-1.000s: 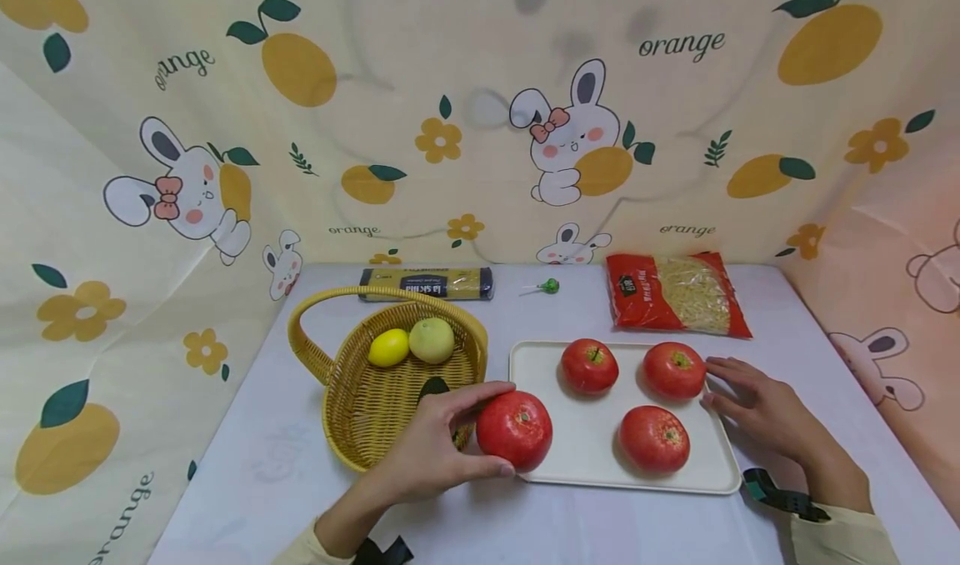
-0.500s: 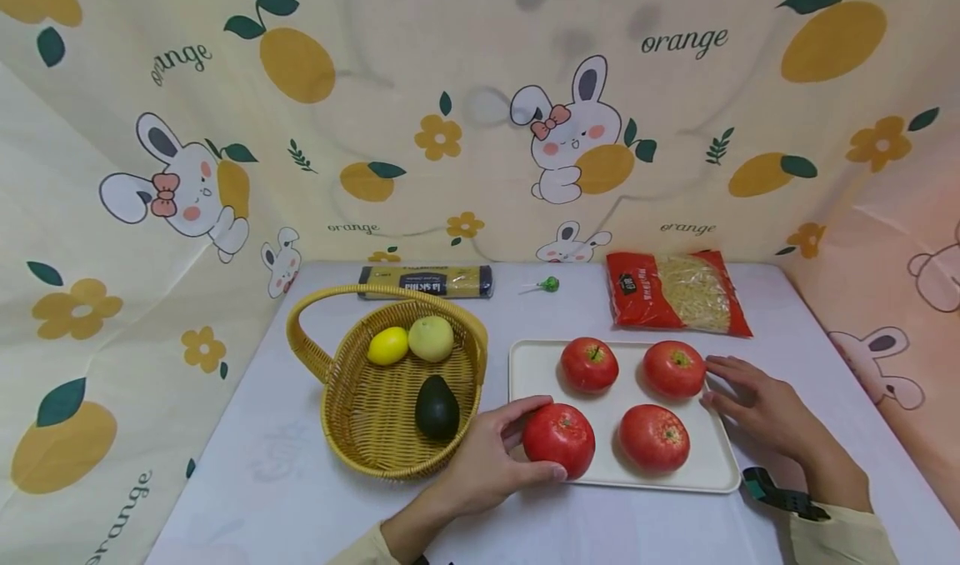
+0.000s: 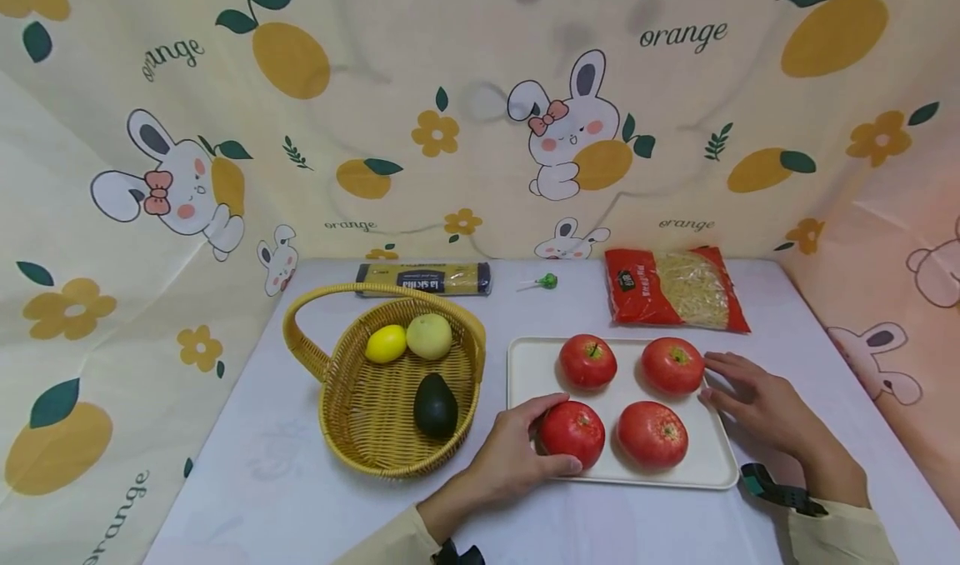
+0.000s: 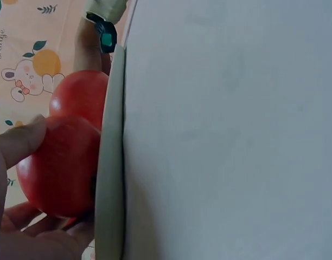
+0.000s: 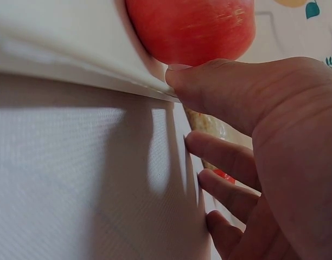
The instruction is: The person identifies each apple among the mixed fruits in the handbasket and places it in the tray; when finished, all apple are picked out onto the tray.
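My left hand (image 3: 517, 452) grips a red apple (image 3: 573, 433) at the front left of the white tray (image 3: 525, 357), its thumb on the near side and fingers around the far side. In the left wrist view the held apple (image 4: 63, 168) sits right at the tray's edge (image 4: 110, 162). Three other red apples are on the tray: one at the back left (image 3: 588, 362), one at the back right (image 3: 672, 366), one at the front right (image 3: 652, 435). My right hand (image 3: 765, 407) rests at the tray's right side, fingers loosely extended, thumb tip at the rim beside the back right apple.
Left of the tray stands a wicker basket (image 3: 352, 432) with a tall handle, holding a lemon (image 3: 386, 344), a pale round fruit (image 3: 429, 336) and an avocado (image 3: 436, 406). Behind lie a dark-and-gold pasta pack (image 3: 423, 278), a green lollipop (image 3: 549, 281) and a red bag of pasta (image 3: 675, 288).
My left hand has carried its apple rightward from beside the basket onto the front left of the tray, uncovering the avocado. The right hand has stayed in place.
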Motion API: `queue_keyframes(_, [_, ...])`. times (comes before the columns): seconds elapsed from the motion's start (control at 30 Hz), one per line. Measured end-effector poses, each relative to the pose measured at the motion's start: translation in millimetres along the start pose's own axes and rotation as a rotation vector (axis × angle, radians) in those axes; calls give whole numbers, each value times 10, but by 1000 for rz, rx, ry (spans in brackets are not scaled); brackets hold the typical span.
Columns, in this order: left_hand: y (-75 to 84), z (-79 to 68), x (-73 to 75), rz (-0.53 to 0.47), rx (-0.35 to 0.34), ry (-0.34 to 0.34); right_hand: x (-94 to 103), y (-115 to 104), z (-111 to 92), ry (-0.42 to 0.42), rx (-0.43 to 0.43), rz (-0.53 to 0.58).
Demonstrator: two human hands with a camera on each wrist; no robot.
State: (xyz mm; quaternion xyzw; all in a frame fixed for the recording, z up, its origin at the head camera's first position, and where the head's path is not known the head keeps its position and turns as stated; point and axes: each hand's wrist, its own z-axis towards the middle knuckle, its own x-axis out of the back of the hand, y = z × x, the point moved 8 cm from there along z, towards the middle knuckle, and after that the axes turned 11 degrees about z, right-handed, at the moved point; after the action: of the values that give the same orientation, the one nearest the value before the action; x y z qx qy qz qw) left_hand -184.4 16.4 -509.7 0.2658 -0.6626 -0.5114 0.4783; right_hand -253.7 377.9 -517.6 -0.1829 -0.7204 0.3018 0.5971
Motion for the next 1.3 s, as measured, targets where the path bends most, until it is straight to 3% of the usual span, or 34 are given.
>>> queue_keyframes(0.23, [-46,37,2,106,-2,-40,-9,6,6,-5,-18,0])
queue_keyframes(0.5, [20,73,-2,174,-25,-74,-4,-5,15,-20,-31,0])
queue_keyframes(0.77, [142,11,149,346,-40,-47,1,-3,25,-15,-11,4])
queue_keyframes(0.9, [289,-76,291,382,-99,3,9,11,15,-14,-8,-9])
queue_keyframes(1.07, [510,-289,564,337,-140,62,4,14,2,-32,-21,-25])
queue_keyframes(1.3, [739,-662,1082,352,-181,-2,181,-139,-28,-61,-1,-62])
